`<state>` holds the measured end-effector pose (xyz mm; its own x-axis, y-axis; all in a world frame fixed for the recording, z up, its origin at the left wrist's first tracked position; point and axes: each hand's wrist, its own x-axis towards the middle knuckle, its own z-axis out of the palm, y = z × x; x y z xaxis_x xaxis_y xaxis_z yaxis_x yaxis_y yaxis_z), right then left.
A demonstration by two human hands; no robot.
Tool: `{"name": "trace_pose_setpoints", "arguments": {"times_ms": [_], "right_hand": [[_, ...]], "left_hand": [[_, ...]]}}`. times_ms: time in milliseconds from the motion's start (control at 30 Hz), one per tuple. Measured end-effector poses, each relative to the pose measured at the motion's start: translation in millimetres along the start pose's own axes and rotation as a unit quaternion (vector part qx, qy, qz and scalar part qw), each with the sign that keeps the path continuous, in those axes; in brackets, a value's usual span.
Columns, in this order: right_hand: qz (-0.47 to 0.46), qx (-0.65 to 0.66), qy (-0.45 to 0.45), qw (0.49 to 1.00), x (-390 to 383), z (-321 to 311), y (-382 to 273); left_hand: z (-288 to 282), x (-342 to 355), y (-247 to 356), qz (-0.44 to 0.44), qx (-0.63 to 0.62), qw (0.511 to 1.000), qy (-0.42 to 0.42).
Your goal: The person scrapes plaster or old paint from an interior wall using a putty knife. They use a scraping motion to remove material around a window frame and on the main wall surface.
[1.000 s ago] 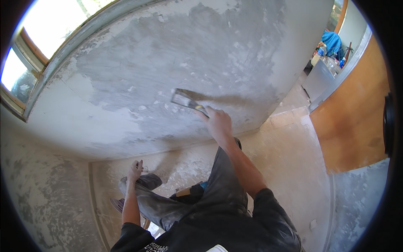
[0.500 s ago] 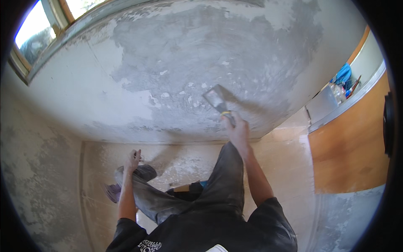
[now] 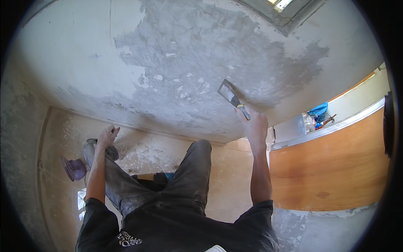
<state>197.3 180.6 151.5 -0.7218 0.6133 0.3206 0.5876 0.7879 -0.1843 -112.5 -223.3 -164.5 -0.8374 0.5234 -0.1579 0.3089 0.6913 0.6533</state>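
My right hand (image 3: pixel 255 126) grips the handle of a putty knife (image 3: pixel 230 93), its wide metal blade pointing up and left. The blade lies close in front of the patchy grey wall (image 3: pixel 197 54); whether it touches cannot be told. Chips and pale bare spots mark the plaster near the blade. Lower at the left, my left hand (image 3: pixel 108 136) hovers by my left knee with curled fingers. What they hold, if anything, is hidden.
A purple object with a ridged rim (image 3: pixel 73 168) lies on the dusty floor (image 3: pixel 147 155) at left. An orange-brown wooden panel (image 3: pixel 327 164) stands at right, with a blue cloth (image 3: pixel 318 110) and clear plastic beyond it. A window corner (image 3: pixel 285 19) juts in above.
My view has swung to the right, so the wall and window appear shifted. The putty knife has turned more upright and stays in my right hand. My left hand remains near my knee.
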Motion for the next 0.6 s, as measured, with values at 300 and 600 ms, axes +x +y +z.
{"name": "trace_pose_setpoints", "arguments": {"times_ms": [300,600], "right_hand": [[-0.065,0.092,-0.053,0.992,27.6,26.8,5.7],[-0.092,0.218,-0.111,0.965,-1.1,87.2,-63.2]], "left_hand": [[-1.6,-8.4,9.9,0.025,-0.058,0.998,0.019],[3.0,-68.3,145.7,0.184,-0.066,0.976,0.098]]}}
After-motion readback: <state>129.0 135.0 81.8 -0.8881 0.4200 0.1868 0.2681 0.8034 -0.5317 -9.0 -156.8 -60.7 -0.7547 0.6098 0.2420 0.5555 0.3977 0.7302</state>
